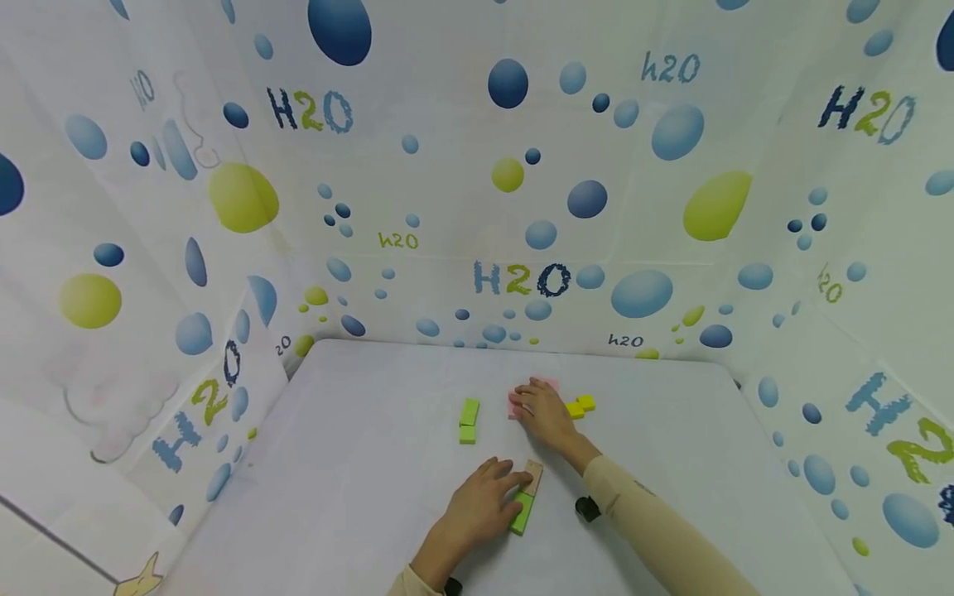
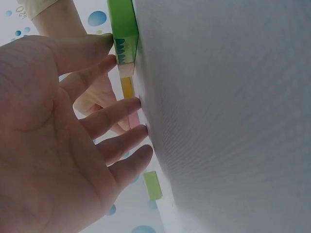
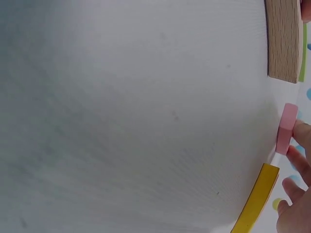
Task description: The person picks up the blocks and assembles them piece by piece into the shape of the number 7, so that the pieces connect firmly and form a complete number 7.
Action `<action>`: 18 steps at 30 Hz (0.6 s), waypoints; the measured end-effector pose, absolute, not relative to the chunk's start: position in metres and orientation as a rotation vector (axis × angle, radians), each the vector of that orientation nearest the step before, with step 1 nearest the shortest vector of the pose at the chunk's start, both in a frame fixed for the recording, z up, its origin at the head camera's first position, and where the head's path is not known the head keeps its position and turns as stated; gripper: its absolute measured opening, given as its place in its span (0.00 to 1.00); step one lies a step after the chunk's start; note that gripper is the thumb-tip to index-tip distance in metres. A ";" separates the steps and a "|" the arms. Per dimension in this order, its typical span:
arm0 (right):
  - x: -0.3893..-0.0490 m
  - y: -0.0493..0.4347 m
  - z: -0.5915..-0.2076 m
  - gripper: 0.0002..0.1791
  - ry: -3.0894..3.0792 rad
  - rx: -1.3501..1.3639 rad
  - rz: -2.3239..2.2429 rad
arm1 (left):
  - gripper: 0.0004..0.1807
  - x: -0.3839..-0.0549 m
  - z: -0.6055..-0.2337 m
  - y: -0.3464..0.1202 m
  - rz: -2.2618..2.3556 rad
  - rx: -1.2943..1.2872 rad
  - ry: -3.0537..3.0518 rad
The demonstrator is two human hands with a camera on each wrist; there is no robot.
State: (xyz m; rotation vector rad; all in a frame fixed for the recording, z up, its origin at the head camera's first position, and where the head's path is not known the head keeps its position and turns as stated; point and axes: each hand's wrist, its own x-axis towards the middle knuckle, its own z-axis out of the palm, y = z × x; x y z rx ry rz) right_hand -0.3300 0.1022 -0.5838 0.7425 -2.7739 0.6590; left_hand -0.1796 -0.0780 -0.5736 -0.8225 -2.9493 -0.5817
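Observation:
My left hand (image 1: 480, 505) lies beside a green block (image 1: 523, 513) and a plain wooden block (image 1: 532, 476) set end to end. Its thumb touches the green block (image 2: 124, 22), and its index fingertip is at the wooden one; the other fingers extend straight toward the table. Farther forward, my right hand (image 1: 544, 414) reaches over the pink blocks (image 1: 513, 406), which it partly covers. In the right wrist view, thumb and finger pinch a pink block (image 3: 286, 128) standing at the white surface. Yellow blocks (image 1: 585, 403) sit just right of that hand.
Two green blocks (image 1: 468, 422) stand left of the right hand on the white table (image 1: 358, 463). A printed curtain (image 1: 447, 182) surrounds the table's back and sides. A small black device (image 1: 587, 508) sits under the right wrist.

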 end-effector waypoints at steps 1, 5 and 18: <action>-0.329 0.102 -0.583 0.18 -2.776 0.742 0.668 | 0.22 -0.179 -0.573 -0.078 -0.578 -0.823 -2.948; -0.327 0.103 -0.583 0.17 -2.781 0.733 0.697 | 0.22 -0.178 -0.572 -0.078 -0.577 -0.822 -2.950; -0.319 0.107 -0.586 0.17 -2.794 0.726 0.686 | 0.22 -0.178 -0.572 -0.077 -0.600 -0.824 -2.949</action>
